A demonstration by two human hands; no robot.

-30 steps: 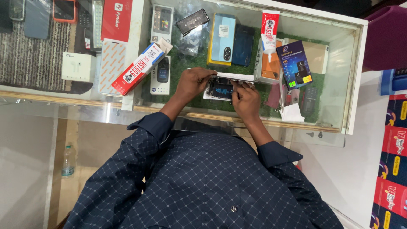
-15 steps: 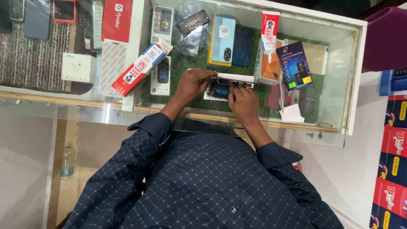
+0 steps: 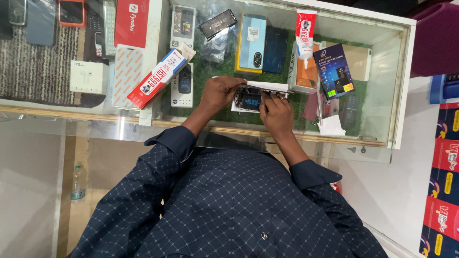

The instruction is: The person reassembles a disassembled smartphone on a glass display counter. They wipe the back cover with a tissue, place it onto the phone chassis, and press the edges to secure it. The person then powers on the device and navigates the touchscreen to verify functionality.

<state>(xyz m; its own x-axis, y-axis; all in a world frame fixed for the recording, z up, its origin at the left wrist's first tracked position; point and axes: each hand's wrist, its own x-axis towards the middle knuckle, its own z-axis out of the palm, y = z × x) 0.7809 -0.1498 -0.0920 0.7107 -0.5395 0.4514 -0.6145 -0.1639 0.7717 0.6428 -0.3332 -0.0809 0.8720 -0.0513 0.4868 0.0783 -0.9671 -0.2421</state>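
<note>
**Opened phone held at the middle of the glass tabletop**

Over the glass tabletop [image 3: 377, 119], in the single head view, an opened phone [image 3: 248, 100] is seen lying flat at the middle, its inner parts facing up on a white sheet. The left hand [image 3: 221, 91] is closed over the phone's left end, fingers curled on its edge. The right hand [image 3: 276, 111] is bent down on the right end, fingertips pressed to the frame; whether a tool is pinched there cannot be told.

Around the hands, other things are laid out. A red and white box [image 3: 157, 79] is set slantwise to the left, well apart. A light blue phone [image 3: 252, 42] is placed just beyond the work. A red and white glue tube [image 3: 305, 29] is rested nozzle-down, and a dark blue battery box [image 3: 334, 70] is set beside the right hand.

As a judgement, the opened phone is taken to be light, stiff and fragile, with bare parts easily harmed. It is best gripped by its long outer edges, never by the exposed middle, and kept flat.
</note>
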